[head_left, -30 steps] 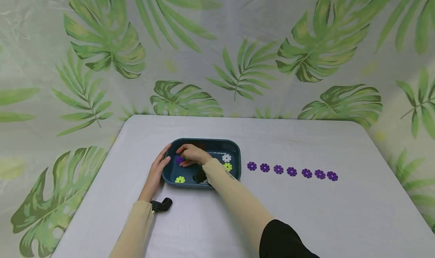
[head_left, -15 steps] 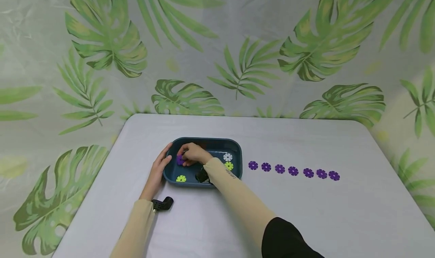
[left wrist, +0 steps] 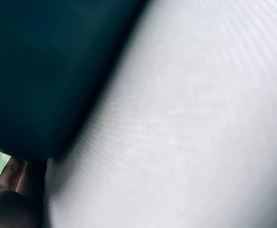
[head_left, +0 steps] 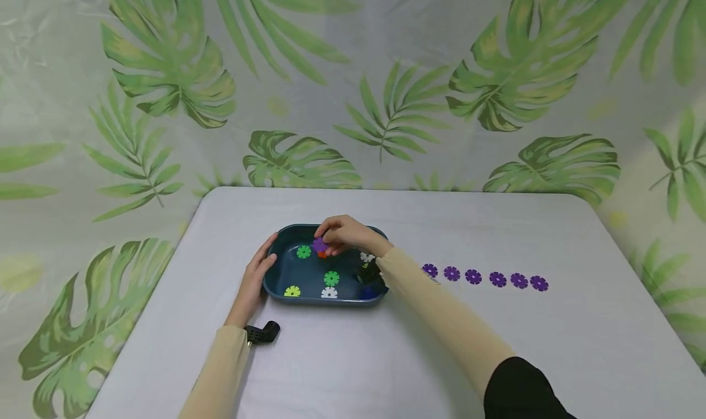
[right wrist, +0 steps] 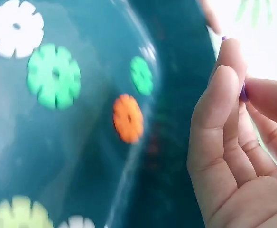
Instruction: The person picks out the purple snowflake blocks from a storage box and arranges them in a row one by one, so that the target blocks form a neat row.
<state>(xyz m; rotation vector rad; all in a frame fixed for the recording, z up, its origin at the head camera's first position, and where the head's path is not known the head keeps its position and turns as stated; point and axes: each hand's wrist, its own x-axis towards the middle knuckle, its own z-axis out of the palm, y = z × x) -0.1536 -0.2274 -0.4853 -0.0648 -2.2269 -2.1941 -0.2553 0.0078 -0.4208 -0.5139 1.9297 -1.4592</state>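
Observation:
In the head view my right hand (head_left: pixel 349 232) is over the back of the dark blue tray (head_left: pixel 309 301), pinching a purple snowflake disc (head_left: pixel 318 245) between thumb and fingers. The right wrist view shows only a purple edge of that disc (right wrist: pixel 244 93) between the fingertips. My left hand (head_left: pixel 254 278) holds the tray's left rim, fingers along the outside and thumb at the edge. Inside the tray lie green discs (head_left: pixel 331 278), an orange disc (right wrist: pixel 128 118), white discs (head_left: pixel 329 293) and a yellow disc (head_left: pixel 292 291). My right forearm hides part of the tray's right side.
A row of purple discs (head_left: pixel 473 277) lies on the white-covered table (head_left: pixel 353 358) to the right of the tray; the right sleeve covers its left end. A leaf-printed cloth (head_left: pixel 309 88) hangs behind the table's back edge.
My right hand has lifted a purple disc from the tray's left part and moved right and back with it. Green and white discs have come into view. The left hand stays put.

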